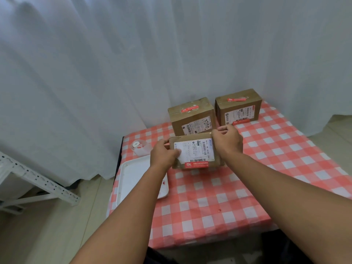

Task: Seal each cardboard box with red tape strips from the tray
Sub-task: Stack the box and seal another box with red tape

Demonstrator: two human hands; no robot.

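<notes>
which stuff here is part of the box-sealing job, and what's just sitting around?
Job:
near box, held by left hand and right hand
two rear boxes, red strips on top
white tray

Lying about:
clear container with tape roll
checked tablecloth
curtain
metal rack

Worktop cloth (219, 191): red-and-white check pattern. Three cardboard boxes (196, 151) (192, 117) (238, 107): brown, each with a white printed label and a red tape strip (196, 164). Tray (131, 176): plain white, small red specks. Curtain (114, 54): pale white. Floor (47, 225): beige.
</notes>
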